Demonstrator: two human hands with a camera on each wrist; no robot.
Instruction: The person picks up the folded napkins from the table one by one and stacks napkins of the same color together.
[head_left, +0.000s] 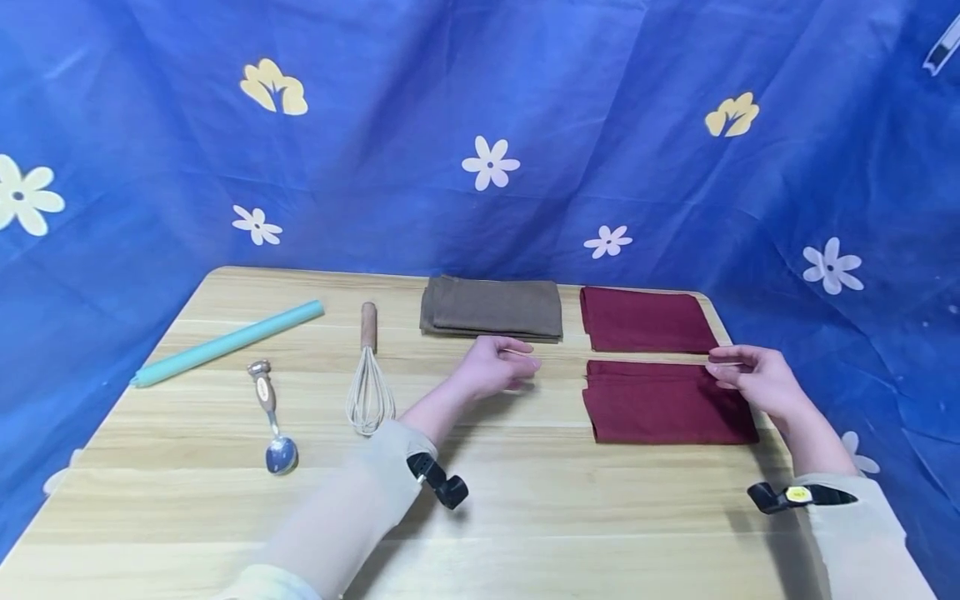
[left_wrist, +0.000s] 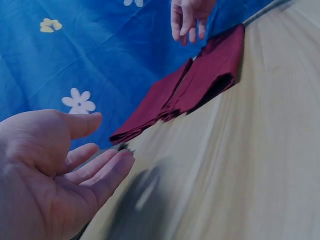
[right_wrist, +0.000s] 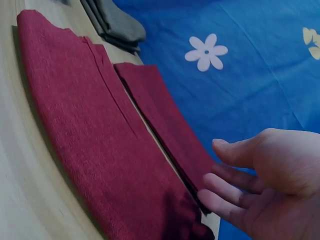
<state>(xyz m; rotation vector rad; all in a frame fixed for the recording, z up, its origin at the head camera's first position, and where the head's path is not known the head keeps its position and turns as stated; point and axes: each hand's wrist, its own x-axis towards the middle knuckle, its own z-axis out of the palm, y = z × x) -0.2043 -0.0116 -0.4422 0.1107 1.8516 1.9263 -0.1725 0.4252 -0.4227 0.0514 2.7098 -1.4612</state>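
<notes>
Two folded dark red cloths lie at the table's right side, the back cloth [head_left: 648, 321] just behind the front cloth [head_left: 667, 412]. Above the right end of the front one hovers my right hand [head_left: 757, 379], its fingers loosely bent with nothing in them, as the right wrist view also shows. My left hand [head_left: 495, 365] is in the air over the table, in front of a folded grey-brown cloth [head_left: 498, 307]. Its fingers are relaxed and hold nothing; in the left wrist view the palm [left_wrist: 45, 170] is bare.
On the left of the wooden table [head_left: 525, 533] lie a teal rolled stick [head_left: 228, 342], a spoon [head_left: 273, 421] with a brown-and-metal handle, and a whisk [head_left: 369, 375] with a wooden handle. A blue flowered curtain [head_left: 390, 167] hangs behind the table and along its sides.
</notes>
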